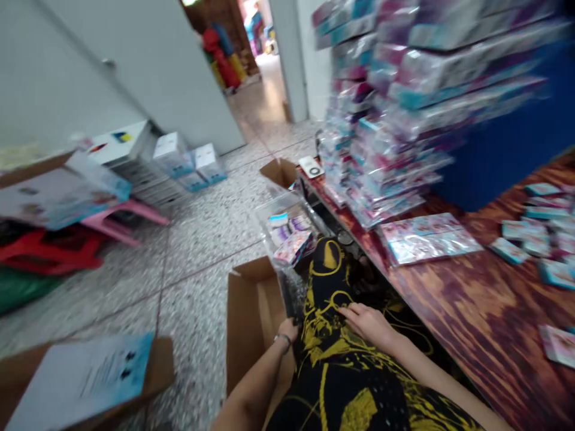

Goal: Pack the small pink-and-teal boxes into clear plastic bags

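Two bare hands, near centre, working about a clear tub (265, 226) set low, left of the table (453, 305). Left hand (288, 330): fingers curled nearly closed at the near edge of the tub, which it appears to grip; the fingertips are hidden. Right hand (366, 323): fingers loosely extended, resting on the patterned trousers (330, 356), with nothing seen in its hold. Good handling of the tub, as judged from this pose, calls for fingers wrapped squarely over the edge, an even pull, and a level base, since loose contents could slide; the right hand would serve well as a second support.

Containers and contents: the tub holds small packs (290, 230) toward its far end and, nearer, a pink-and-blue wrapped pack (294, 246) lying aslant. Just left of the tub, an open cardboard box (242, 329) shows bare inner walls as far as the arm permits. A smaller carton (279, 172) stands open beyond the tub, its contents mostly hidden. At near left, a wide carton (164, 362) bears a white-and-blue panel (94, 377). Right, on the table: tall stacks of wrapped packs (390, 152) and scattered small boxes (534, 236)
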